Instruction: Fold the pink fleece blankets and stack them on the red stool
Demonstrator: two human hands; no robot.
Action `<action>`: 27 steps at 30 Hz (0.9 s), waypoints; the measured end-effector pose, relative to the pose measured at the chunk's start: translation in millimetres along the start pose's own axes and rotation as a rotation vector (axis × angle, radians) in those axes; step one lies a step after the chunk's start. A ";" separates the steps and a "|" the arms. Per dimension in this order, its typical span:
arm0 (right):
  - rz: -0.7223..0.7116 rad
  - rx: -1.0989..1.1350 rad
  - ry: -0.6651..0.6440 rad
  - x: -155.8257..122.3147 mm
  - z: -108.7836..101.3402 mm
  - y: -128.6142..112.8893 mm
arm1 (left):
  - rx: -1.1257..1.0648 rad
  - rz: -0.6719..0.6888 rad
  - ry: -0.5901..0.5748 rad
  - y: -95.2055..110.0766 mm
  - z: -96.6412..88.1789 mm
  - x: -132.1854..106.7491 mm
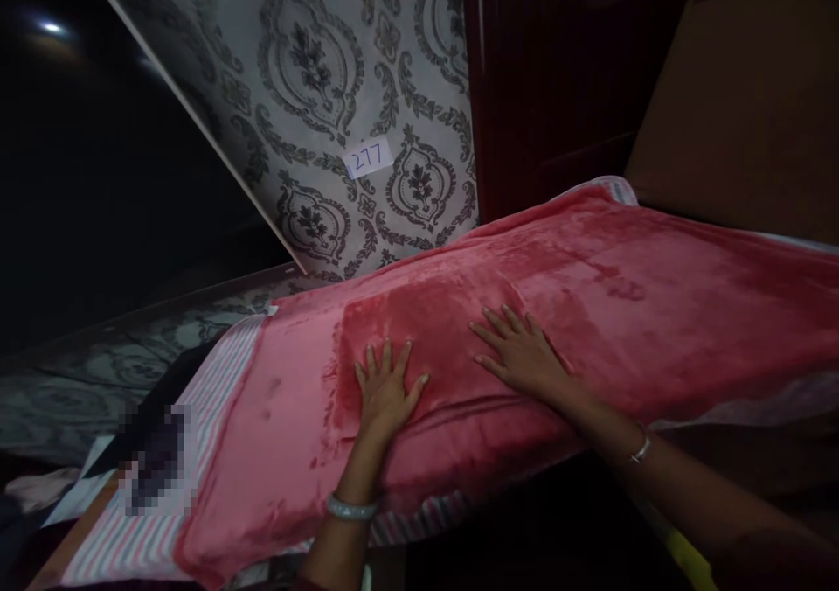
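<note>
A red plush blanket [609, 329] lies spread beneath a person's left hand [385, 392] and right hand [523, 355], both splayed flat, gripping nothing, apparently smoothing it; further strokes would call for level palms. A striped sheet [223, 379] shows underneath.

Left hand [385, 396] splayed palm down, right hand [523, 357] likewise flat and spread, both forearms [695, 477] bare and extended

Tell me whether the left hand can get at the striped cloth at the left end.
Probably yes: the left hand lies open on the red plush fabric, and only that fabric's surface seems to separate it from the striped cloth.
</note>
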State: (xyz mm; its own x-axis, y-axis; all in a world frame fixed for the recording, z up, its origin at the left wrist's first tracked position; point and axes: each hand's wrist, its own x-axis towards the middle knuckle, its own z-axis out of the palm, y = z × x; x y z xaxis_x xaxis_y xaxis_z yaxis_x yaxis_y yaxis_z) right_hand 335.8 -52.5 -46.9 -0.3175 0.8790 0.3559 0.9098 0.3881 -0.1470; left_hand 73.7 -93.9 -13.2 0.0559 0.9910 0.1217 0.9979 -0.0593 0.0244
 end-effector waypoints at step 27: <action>-0.183 0.016 0.284 -72.6 10.2 -22.5 | -0.059 0.320 0.346 29.8 25.6 -76.5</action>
State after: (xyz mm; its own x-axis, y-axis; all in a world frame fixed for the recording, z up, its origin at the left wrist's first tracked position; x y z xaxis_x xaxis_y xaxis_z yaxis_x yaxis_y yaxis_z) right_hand 335.6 -122.3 -78.8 -0.3855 0.6830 0.6204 0.8398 0.5383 -0.0708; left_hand 100.0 -168.4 -47.3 0.3365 0.8241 0.4556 0.9283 -0.3716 -0.0134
